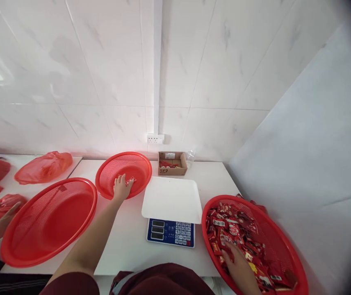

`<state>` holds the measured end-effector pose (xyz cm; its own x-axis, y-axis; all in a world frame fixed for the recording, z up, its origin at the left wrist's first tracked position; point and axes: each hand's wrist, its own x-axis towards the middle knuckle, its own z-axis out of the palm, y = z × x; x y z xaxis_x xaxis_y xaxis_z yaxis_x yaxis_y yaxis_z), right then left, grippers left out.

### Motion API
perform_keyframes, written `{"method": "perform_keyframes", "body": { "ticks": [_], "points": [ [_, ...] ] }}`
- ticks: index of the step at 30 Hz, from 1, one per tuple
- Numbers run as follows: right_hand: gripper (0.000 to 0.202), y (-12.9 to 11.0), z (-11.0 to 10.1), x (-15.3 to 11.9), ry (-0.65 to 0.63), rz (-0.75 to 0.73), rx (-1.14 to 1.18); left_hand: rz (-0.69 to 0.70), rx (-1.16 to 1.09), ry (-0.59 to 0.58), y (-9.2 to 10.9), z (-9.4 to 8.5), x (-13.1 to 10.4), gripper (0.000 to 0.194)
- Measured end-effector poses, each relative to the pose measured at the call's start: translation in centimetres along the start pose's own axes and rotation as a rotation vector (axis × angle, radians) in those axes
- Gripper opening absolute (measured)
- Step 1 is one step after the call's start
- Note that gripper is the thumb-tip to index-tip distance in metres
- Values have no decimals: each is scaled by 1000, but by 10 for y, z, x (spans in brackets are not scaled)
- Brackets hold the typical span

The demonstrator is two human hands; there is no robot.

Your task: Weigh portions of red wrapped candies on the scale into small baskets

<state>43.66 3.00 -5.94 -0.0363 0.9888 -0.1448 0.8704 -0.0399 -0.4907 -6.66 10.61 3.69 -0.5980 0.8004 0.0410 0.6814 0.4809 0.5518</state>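
Note:
My left hand point(122, 188) reaches into the smaller red mesh basket point(101, 180) at the back. Its fingers are spread, and a small red packet point(130, 181) shows beside the thumb, at the fingertips. On the right, my right hand point(240, 264) is down among many small red snack packets point(233, 229) in a large red basket point(286, 241). Thumb and forefinger are apart there; the other fingers are partly hidden. Between the two baskets stands a digital scale point(171, 232) with a bare white weighing pan point(172, 199).
A cardboard box point(172, 171) with red packets stands behind the scale, below a wall socket point(155, 139). Left is a large red basket point(94, 200) with nothing in it. Further left, a co-worker's hands point(11, 211) touch a red plastic bag point(5, 205); another red bag point(44, 168) lies behind.

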Motion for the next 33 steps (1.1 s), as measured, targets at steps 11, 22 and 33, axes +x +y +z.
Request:
{"method": "perform_keyframes", "body": {
  "ticks": [11, 22, 33],
  "points": [
    [53, -31, -20, 26, -38, 169, -286, 1155, 106, -430, 89, 84, -159, 54],
    [54, 22, -57, 29, 118, 226, 459, 1365, 121, -853, 133, 115, -192, 64],
    [55, 84, -79, 59, 241, 475, 425, 1306, 107, -873, 137, 113, -191, 57]
  ]
}}
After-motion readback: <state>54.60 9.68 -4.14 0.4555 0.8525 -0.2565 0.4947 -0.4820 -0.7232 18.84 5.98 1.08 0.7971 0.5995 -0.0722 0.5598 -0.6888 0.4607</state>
